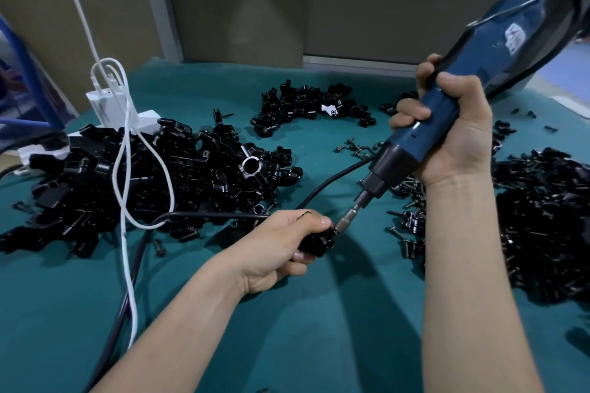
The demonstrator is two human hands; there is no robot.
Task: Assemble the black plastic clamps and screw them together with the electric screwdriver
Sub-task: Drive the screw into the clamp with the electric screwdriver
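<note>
Near the middle of the green mat (287,329), gripping a black clamp (316,242) in the left hand (281,246), fingers curled tight round it. Wrapping the right hand (447,131) round the blue barrel of the electric screwdriver (517,38), all fingers closed on it, tilting the tool down and leftward. Pressing the metal bit (351,210) against the clamp's right end, just beside the left thumb; screw head too small to make out. Working between a large pile of clamp parts (143,175) on the left, draped with a looping white cable (124,169), and another pile (549,217) on the right, with a smaller heap (306,108) farther back and loose screws (357,145) scattered near the tool's black collar. Trailing a black cord (335,179) across the mat behind the left hand.
</note>
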